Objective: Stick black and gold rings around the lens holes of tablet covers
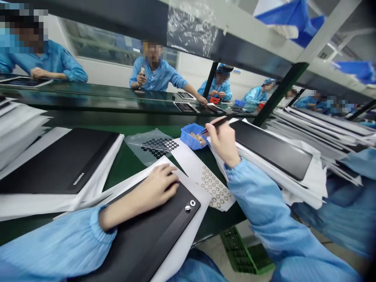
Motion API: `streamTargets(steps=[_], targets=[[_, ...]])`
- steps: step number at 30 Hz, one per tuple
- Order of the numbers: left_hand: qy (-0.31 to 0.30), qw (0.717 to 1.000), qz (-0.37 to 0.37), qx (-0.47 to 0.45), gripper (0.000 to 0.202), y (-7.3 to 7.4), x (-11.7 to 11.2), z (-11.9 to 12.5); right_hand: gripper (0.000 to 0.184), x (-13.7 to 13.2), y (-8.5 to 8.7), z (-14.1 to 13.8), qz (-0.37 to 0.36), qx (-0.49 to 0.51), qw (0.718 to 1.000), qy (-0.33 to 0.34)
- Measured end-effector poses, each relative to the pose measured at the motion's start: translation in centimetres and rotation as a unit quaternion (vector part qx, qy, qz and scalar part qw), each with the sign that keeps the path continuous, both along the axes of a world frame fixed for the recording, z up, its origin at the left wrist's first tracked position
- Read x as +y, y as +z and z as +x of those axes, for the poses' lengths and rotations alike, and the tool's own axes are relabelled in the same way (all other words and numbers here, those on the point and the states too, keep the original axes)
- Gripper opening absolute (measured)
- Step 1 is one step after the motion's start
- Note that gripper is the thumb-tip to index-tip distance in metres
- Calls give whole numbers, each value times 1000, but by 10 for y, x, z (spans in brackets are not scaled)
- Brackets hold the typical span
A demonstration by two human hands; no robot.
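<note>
My left hand (157, 184) lies on a black tablet back cover (152, 227), fingers stretched and slightly curled. Two round camera openings sit near the cover's right corner, one with a bright ring; white paper lies beneath it. My right hand (223, 141) is closed around dark tweezers (221, 121), whose tips reach into a small blue bin (190, 143) of tiny gold-coloured parts (197, 138). Whether the tips pinch a part is too small to tell. Close by are a sheet of gold rings (216, 188) and a clear film with black rings (160, 145).
Covers on paper sheets lie at left (58, 160) and right (273, 149), beside paper stacks (317, 129). A shelf (235, 43) crosses overhead, with a dark post (279, 94) at right. Several co-workers in blue sit across the conveyor line (102, 96). A green crate (241, 250) stands below.
</note>
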State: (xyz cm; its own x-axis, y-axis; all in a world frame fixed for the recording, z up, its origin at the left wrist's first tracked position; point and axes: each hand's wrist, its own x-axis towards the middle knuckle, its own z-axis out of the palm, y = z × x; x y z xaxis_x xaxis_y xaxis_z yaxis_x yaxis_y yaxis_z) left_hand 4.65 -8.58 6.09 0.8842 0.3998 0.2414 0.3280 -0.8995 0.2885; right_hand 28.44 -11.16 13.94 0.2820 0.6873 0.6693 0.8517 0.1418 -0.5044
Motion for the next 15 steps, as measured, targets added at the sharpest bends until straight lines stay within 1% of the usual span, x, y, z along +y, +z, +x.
streamTargets(steps=[1, 2, 4, 6, 8, 10, 12, 15], targets=[[52, 999, 0, 2, 26, 3, 14, -2, 5, 23, 1, 8, -60, -21, 998, -24], [109, 994, -4, 5, 26, 6, 28, -6, 3, 44, 0, 15, -94, -26, 995, -26], [215, 977, -12, 6, 25, 7, 57, -15, 12, 73, -6, 26, -128, -32, 991, -33], [303, 952, -27, 12, 23, 1, 79, -24, 14, 87, -12, 33, -141, -36, 989, -33], [375, 925, -49, 27, 22, -10, 92, -28, 11, 92, -15, 36, -148, -46, 988, -20], [418, 905, -66, 39, 27, -22, 100, -28, 10, 96, -16, 31, -155, -61, 986, 7], [438, 895, -78, 41, 33, -30, 104, -25, 11, 102, -18, 17, -165, -79, 982, 42], [453, 886, -93, 34, 34, -34, 112, -24, 11, 115, -29, -17, -185, -111, 970, 114]])
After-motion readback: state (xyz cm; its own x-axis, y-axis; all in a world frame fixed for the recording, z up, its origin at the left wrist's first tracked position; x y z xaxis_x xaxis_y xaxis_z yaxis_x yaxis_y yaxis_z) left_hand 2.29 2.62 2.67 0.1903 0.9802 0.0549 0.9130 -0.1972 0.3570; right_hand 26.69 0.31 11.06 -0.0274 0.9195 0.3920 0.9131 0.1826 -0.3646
